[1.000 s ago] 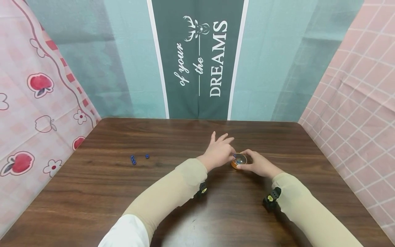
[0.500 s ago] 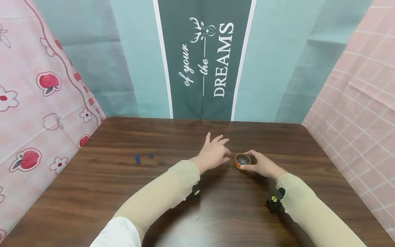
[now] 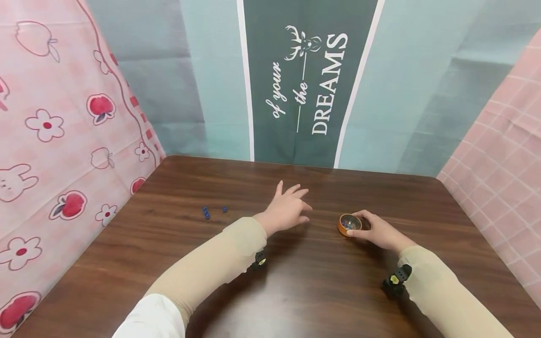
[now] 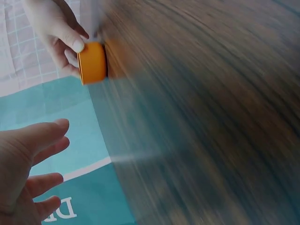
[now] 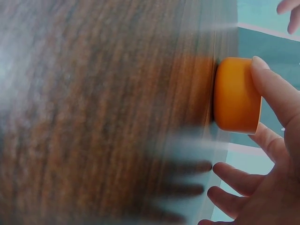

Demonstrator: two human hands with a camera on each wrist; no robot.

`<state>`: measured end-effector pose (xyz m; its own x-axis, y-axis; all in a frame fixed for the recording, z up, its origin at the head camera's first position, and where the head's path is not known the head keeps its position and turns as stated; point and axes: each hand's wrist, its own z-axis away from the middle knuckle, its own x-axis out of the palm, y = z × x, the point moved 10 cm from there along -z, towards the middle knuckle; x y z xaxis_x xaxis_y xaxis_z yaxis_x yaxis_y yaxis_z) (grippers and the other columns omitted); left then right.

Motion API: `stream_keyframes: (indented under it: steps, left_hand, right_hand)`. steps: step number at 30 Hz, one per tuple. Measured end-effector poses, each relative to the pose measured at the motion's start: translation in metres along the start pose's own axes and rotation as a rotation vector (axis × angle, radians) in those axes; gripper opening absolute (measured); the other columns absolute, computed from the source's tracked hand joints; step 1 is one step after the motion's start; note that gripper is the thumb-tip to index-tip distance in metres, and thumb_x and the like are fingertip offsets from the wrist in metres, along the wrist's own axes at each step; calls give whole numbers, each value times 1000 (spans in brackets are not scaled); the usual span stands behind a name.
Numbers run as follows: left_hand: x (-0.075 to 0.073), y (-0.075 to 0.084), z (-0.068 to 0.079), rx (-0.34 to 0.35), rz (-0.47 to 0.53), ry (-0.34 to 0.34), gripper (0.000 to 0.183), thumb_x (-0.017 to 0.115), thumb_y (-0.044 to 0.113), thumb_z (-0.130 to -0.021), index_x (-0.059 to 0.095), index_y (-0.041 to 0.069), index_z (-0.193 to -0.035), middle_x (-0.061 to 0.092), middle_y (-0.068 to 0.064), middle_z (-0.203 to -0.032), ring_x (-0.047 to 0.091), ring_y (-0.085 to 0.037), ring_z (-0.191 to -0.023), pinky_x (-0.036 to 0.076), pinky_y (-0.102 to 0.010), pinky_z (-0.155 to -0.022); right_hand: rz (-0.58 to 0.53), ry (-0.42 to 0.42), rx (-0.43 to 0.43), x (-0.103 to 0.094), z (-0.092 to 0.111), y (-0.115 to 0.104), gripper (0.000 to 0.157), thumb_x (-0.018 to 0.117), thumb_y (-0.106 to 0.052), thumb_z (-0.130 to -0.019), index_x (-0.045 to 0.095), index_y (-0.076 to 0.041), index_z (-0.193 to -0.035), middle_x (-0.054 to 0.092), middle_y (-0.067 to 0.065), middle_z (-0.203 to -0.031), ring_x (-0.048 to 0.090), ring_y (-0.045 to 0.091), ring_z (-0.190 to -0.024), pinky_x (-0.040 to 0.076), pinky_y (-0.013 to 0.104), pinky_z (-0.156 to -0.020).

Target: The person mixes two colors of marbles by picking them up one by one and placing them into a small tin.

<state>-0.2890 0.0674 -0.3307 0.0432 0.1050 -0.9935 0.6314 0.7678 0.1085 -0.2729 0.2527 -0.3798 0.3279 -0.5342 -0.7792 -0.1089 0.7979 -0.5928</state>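
A small orange bowl (image 3: 343, 231) stands on the wooden table, with small coloured bits inside too tiny to tell apart. My right hand (image 3: 380, 232) grips its side between thumb and forefinger; in the right wrist view the other fingers spread beside the orange wall (image 5: 236, 96). To the left of the bowl, and apart from it, my left hand (image 3: 287, 211) hovers over the table with fingers spread and nothing seen in them. Farther left lie a short row of small blue bead-like pieces (image 3: 206, 213) and a single blue piece (image 3: 225, 209).
The dark wooden table (image 3: 304, 277) reaches back to a teal curtain (image 3: 220, 94) with white lettering. Pink patterned cloth (image 3: 76, 155) hangs at the left, and pink checked cloth (image 3: 503, 155) at the right. Each wrist carries a small black camera.
My left hand has drawn away leftward from the bowl, where a blue bit showed at its fingertips. My right hand keeps its hold on the bowl. The head view has turned left.
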Motion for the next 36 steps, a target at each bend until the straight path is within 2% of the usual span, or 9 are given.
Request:
stream_keyframes:
  steps: [14, 24, 36]
  left_hand:
    - [1, -45, 34, -14, 61, -22, 36, 69, 39, -83, 68, 27, -117, 36, -4, -147, 21, -25, -139, 2, -62, -106]
    - [-2, -68, 47, -32, 87, -21, 34, 69, 38, -83, 68, 26, -116, 37, -4, -146, 20, -26, -139, -3, -61, -105]
    - [-13, -93, 66, -51, 85, -14, 30, 70, 34, -84, 70, 25, -112, 40, -6, -144, 23, -28, -138, -2, -63, -104]
  right_hand:
    - [34, 19, -18, 2, -1, 1, 64, 68, -45, -82, 49, -1, -124, 55, 21, -116, 51, 37, -106, 40, 55, -87]
    - [26, 17, -5, 4, 2, 2, 63, 68, -44, -82, 49, -1, -124, 56, 20, -115, 52, 36, -105, 41, 54, -86]
    - [43, 34, -21, 2, 1, 1, 63, 68, -44, -82, 49, 0, -124, 55, 21, -114, 52, 35, -103, 42, 53, -82]
